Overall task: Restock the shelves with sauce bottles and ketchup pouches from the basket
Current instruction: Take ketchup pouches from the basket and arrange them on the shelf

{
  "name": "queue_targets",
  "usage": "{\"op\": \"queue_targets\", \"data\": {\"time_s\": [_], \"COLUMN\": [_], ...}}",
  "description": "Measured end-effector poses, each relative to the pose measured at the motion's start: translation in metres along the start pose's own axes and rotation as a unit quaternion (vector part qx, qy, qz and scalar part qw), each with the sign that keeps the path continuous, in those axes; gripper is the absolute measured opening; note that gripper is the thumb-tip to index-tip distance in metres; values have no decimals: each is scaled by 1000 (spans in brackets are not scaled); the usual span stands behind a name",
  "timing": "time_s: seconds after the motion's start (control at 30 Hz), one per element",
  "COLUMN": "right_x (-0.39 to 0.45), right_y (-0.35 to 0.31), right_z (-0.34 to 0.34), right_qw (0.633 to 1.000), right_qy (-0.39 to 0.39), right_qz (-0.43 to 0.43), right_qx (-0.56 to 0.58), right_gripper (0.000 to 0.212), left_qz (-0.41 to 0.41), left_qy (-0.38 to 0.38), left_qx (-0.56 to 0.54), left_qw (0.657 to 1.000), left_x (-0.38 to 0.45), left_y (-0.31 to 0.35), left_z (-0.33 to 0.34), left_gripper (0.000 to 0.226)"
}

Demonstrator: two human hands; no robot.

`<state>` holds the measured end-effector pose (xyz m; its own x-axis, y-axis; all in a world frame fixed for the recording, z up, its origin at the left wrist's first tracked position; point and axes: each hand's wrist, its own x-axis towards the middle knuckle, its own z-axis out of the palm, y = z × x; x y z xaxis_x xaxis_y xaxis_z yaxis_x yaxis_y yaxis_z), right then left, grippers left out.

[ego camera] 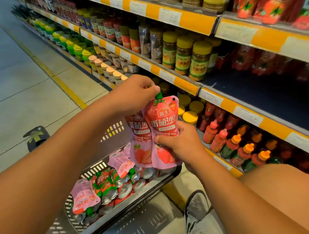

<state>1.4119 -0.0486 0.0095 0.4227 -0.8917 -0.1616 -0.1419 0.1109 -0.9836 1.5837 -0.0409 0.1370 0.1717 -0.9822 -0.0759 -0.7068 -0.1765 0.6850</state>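
Gripping two ketchup pouches (164, 127), left hand (136, 93) pinching tops, right hand (180, 139) below, basket (97, 222) holding more pouches (108, 186)

Both bare forearms reach forward from the lower edge of the view and meet near the middle. The left hand (136, 91) is the higher one; it comes in from the left, its wrist is bent downward and its fingers (152, 89) are curled together in a pinch on the green cap of a ketchup pouch (163, 123). The right hand (181, 141) is below it, with the palm turned away from the camera. Its fingers grip the lower half of that pouch, and the thumb lies across the front.
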Motion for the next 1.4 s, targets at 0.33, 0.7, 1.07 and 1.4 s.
{"op": "queue_targets", "data": {"time_s": [0.33, 0.7, 1.07, 1.4], "right_x": [-9, -20, -63, -155], "right_y": [-4, 9, -5, -26], "right_z": [-26, -66, -143, -256], "right_qw": [997, 980, 942, 870], "right_qy": [39, 111, 195, 280], "right_qz": [14, 129, 132, 88], "right_qx": [72, 102, 241, 396], "right_gripper": [26, 27, 21, 27], "left_qz": [-158, -94, -29, 23], "left_qy": [56, -105, -93, -138], "left_qx": [-419, -443, -363, -356], "left_qw": [893, 885, 927, 924], "left_x": [-14, -50, -24, -36], "left_y": [-35, -58, 25, 136], "left_z": [45, 127, 158, 211], "left_gripper": [55, 51, 42, 29]}}
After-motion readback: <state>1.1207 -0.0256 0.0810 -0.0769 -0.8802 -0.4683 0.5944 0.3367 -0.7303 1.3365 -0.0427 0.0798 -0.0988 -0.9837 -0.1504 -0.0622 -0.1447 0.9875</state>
